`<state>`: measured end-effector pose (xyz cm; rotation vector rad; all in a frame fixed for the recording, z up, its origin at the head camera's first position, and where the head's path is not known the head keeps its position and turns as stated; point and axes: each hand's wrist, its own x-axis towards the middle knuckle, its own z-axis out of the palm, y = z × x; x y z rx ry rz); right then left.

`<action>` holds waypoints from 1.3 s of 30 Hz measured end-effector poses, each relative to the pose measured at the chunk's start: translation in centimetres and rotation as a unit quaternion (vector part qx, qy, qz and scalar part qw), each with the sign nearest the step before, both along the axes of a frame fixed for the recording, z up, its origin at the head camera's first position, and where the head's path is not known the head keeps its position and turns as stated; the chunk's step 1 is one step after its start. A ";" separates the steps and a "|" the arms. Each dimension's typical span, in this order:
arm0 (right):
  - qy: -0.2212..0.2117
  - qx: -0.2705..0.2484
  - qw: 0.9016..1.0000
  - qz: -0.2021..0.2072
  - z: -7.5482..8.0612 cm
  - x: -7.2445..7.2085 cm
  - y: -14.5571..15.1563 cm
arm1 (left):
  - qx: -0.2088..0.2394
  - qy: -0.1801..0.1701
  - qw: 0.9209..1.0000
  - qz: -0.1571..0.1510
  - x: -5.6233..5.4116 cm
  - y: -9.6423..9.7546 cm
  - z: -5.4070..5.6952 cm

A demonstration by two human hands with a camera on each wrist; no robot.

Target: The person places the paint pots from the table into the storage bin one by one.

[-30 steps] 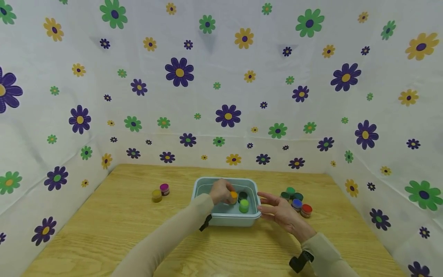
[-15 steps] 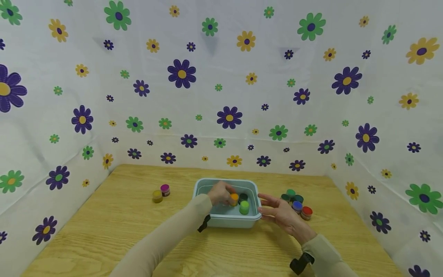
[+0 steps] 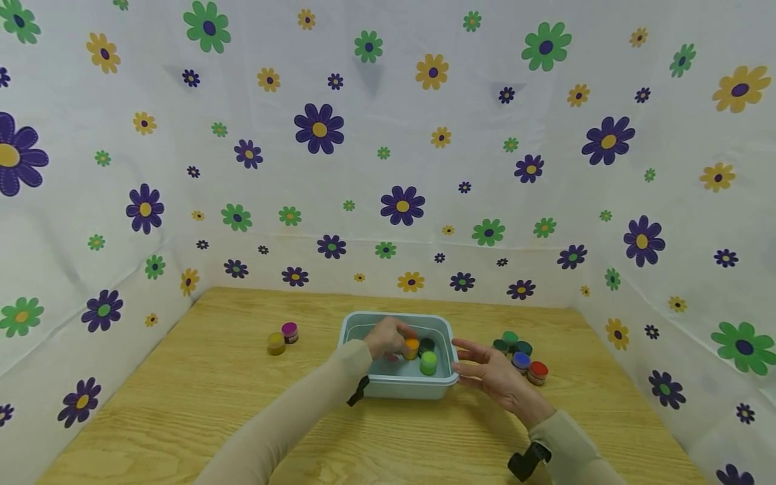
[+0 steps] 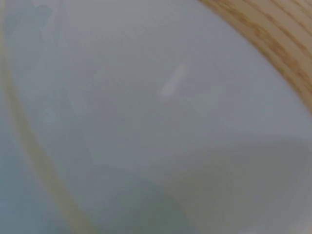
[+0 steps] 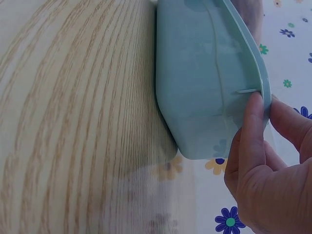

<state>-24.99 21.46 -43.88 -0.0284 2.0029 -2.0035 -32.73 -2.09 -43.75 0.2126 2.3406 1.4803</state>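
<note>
A light blue plastic basin [image 3: 400, 389] stands mid-table. Inside it are a paint jar with an orange lid [image 3: 411, 348], one with a light green lid [image 3: 428, 363] and one with a dark lid [image 3: 427, 345]. My left hand [image 3: 388, 339] reaches into the basin beside the orange jar, its thumb apart from the jar and its fingers loose. With thumb and fingers, my right hand [image 5: 265, 161] pinches the basin's rim [image 5: 258, 63] at the right end. The left wrist view shows only the blurred basin wall [image 4: 126, 97] up close; the left hand is hidden there.
Left of the basin stand a yellow-lidded jar [image 3: 276, 343] and a magenta-lidded jar [image 3: 289, 332]. Behind my right hand is a cluster of several jars, among them a blue-lidded jar [image 3: 521, 362] and a red-lidded jar [image 3: 537, 372]. A flowered cloth [image 3: 364, 168] encloses the wooden table [image 3: 200, 404].
My left thumb has moved away from the orange jar, which now stands loose in the basin. The right hand stays at the rim. The head view has shifted slightly.
</note>
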 end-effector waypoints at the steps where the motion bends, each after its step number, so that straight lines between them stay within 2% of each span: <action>1: 0.000 0.000 1.000 0.001 0.0 0.0 0.0 | -0.002 0.003 1.000 -0.001 0.0 0.0 0.0; 10: 0.004 -0.008 1.000 0.019 -0.3 -0.1 -0.1 | -0.029 0.037 0.999 -0.007 0.0 -0.4 0.1; 17: 0.005 -0.009 1.000 0.023 -0.5 -0.1 -0.2 | -0.027 0.047 0.998 0.009 0.1 -1.3 0.3; 20: 0.003 -0.009 1.000 0.021 -0.5 0.0 -0.3 | -0.011 0.052 0.999 0.006 0.4 -1.7 0.5; 29: 0.003 -0.006 1.000 0.012 -0.3 0.1 -0.3 | 0.067 0.026 0.997 0.005 0.7 -3.2 1.4; 39: 0.000 0.000 1.000 0.007 -0.1 -0.1 0.0 | 0.060 0.019 0.998 -0.016 0.2 -5.6 3.1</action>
